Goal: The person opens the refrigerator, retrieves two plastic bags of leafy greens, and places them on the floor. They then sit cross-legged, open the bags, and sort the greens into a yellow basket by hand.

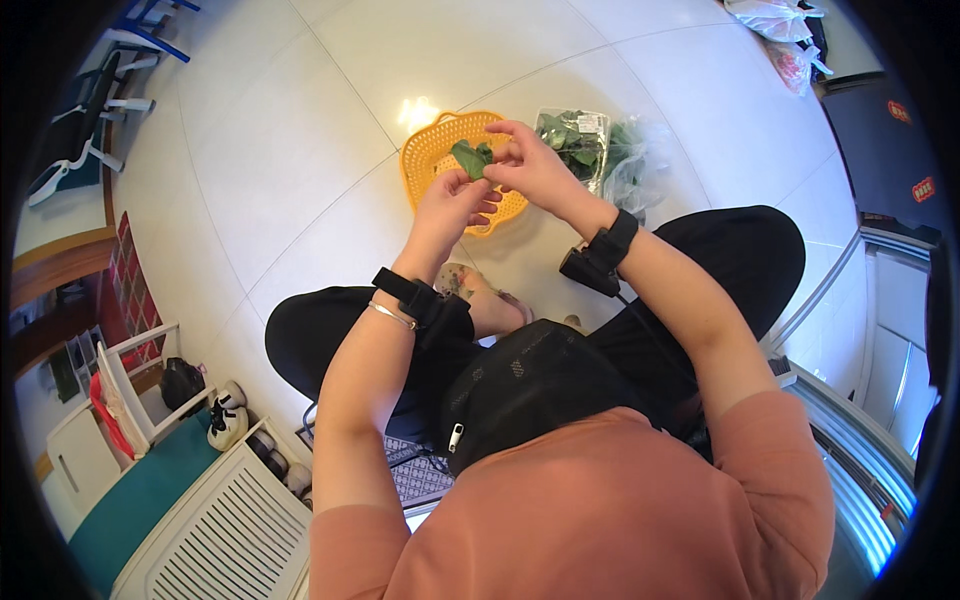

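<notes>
Over a yellow plastic colander basket (422, 152) on the floor, both hands meet at a green leafy vegetable (471, 157). My left hand (450, 201) pinches its lower end between thumb and fingers. From the right, my right hand (523, 161) grips the same leaf with thumb and fingertips. Part of the basket's inside is hidden behind the hands. Just right of the basket lies a clear plastic tray (574, 146) of dark green leaves with a printed label. Against it sits a clear plastic bag (636, 169) with more greens.
Pale floor tiles (315, 150) surround the basket. Filled plastic bags (787, 41) rest at the far right by a dark cabinet (874, 150). Folded chairs (94, 112) stand at the left. A white slatted shoe cabinet (225, 525) with shoes (227, 416) is lower left. A sliding-door track (847, 442) runs at right.
</notes>
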A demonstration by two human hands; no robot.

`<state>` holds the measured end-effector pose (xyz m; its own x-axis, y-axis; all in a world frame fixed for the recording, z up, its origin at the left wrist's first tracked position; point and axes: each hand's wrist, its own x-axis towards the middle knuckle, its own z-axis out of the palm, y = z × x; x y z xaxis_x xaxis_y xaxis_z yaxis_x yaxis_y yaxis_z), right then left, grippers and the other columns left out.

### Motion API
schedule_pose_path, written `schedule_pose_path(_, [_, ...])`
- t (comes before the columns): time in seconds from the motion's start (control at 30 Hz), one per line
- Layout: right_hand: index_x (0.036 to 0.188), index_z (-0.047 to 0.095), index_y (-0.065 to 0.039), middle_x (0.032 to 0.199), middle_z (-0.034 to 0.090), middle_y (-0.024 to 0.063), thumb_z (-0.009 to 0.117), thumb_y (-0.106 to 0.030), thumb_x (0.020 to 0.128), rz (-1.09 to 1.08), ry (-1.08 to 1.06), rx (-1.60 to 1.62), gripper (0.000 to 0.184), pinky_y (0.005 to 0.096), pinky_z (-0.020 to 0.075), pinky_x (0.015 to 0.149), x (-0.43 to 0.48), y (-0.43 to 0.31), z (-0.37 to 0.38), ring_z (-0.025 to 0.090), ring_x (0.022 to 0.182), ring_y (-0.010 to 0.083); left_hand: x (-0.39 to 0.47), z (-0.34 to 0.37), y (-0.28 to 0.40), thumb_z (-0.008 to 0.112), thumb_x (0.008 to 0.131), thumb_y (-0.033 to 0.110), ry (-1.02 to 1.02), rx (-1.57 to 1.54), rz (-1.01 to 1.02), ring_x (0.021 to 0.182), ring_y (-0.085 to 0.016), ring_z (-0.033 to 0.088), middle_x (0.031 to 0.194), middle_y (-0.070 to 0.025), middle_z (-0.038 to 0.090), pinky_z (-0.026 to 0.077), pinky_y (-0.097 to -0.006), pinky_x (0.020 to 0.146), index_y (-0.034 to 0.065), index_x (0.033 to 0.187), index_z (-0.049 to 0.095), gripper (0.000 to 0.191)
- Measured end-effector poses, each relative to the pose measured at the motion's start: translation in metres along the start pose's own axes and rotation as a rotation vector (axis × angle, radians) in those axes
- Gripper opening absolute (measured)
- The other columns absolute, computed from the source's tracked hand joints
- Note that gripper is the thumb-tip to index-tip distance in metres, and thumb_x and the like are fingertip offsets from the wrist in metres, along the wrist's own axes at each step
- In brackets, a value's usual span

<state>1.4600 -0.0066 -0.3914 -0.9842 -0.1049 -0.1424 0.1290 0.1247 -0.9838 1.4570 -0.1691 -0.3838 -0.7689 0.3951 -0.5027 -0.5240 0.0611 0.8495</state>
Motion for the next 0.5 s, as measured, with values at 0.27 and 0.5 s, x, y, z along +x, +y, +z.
schedule_pose_path(0.27, [0.088, 0.055, -0.001, 0.076, 0.06, 0.0053, 0.062, -0.024, 0.08, 0.256, -0.202, 0.055, 0.026, 0.0238, 0.048, 0.057, 0.01, 0.031, 0.008, 0.058, 0.068, 0.0113, 0.015, -0.022, -0.024, 0.05, 0.087, 0.014, 0.03, 0.012, -0.015, 0.072, -0.012, 0.058, 0.087, -0.0065, 0.062, 0.049, -0.0236, 0.064, 0.0018, 0.1, 0.052, 0.018])
schedule_pose_path(0.5, [0.086, 0.056, -0.003, 0.079, 0.063, 0.0061, 0.057, -0.021, 0.083, 0.441, -0.199, 0.324, 0.018, 0.0245, 0.048, 0.058, 0.021, 0.041, 0.008, 0.06, 0.07, 0.0121, 0.028, -0.027, -0.036, 0.048, 0.086, 0.012, 0.049, -0.217, -0.024, 0.069, -0.012, 0.058, 0.082, -0.0062, 0.061, 0.051, -0.0252, 0.063, 0.0013, 0.099, 0.052, 0.017])
